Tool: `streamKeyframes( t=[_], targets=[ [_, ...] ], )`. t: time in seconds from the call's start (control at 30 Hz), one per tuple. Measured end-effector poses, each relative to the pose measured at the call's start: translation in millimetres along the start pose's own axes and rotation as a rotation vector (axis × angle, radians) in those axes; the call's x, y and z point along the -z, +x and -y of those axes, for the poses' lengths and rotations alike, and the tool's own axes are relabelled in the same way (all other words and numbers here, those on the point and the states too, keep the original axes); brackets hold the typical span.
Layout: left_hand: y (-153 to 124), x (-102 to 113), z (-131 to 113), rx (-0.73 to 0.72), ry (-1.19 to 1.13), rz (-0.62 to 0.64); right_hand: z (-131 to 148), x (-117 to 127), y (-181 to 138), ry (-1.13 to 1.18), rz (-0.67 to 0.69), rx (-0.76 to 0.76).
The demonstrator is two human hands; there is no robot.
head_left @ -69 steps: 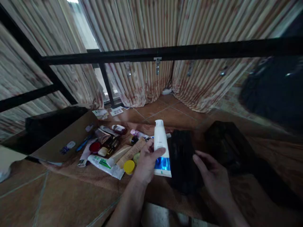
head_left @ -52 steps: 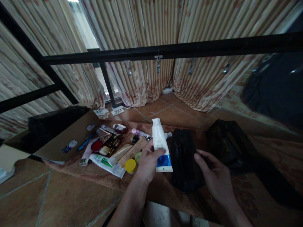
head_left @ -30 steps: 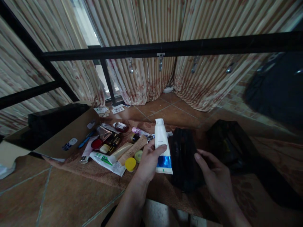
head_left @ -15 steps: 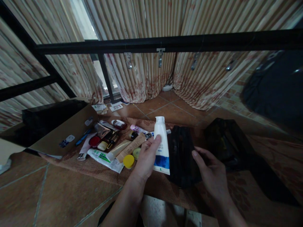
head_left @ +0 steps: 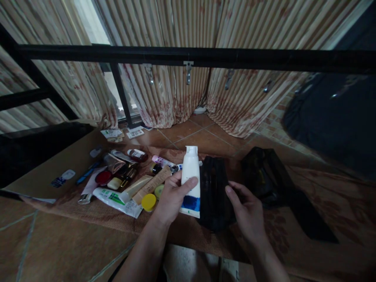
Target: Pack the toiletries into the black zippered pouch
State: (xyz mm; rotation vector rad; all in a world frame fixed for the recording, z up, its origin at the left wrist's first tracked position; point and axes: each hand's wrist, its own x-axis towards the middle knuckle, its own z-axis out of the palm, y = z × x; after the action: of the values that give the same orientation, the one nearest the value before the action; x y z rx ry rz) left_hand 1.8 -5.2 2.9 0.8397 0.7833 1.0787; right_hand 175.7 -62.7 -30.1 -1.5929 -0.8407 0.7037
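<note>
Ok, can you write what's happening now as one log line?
left hand: holds white plastic tube with blue band, cap up | right hand: on black pouch | yellow round lid nearby

A brown woven mat [head_left: 123, 219] lies on the tiled floor. On its left part sits a heap of toiletries: a white tube with green print [head_left: 116, 197], a yellow round cap [head_left: 148, 201] just right of it, a red round compact [head_left: 103, 177] and two tan tubes [head_left: 147, 186]. A flat cardboard sheet [head_left: 58, 168] lies left of the mat. Striped curtains [head_left: 182, 90] hang behind the mat, crossed by a black bar [head_left: 205, 58].
</note>
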Motion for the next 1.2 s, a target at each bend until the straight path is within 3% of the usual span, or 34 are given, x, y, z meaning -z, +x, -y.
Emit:
streamKeyframes(
  t=[0.23, 0.5, 0.73, 0.87, 1.2],
  targets=[
    [0.5, 2.5, 2.7, -0.021, 0.047, 0.041, 0.4, 0.0, -0.1, 0.001, 0.0, 0.014],
    [1.9, -0.8, 1.8, -0.099, 0.004, -0.041, -3.2, 0.6, 1.6, -0.011, 0.006, 0.044],
    [1.7, -5.3, -8.1, 0.022, -0.146, -0.186, -3.5, 0.1, 1.0, 0.015, 0.014, 0.047],
    [1.2, -4.6, -11.5, 0.083, -0.14, -0.169, -1.6, 0.0, 0.7, 0.013, 0.009, 0.053],
    [3.9, -5.9, -0.2, -0.047, -0.132, -0.126, -2.4, 0.3, 1.6, 0.002, -0.005, 0.051]
  ],
)
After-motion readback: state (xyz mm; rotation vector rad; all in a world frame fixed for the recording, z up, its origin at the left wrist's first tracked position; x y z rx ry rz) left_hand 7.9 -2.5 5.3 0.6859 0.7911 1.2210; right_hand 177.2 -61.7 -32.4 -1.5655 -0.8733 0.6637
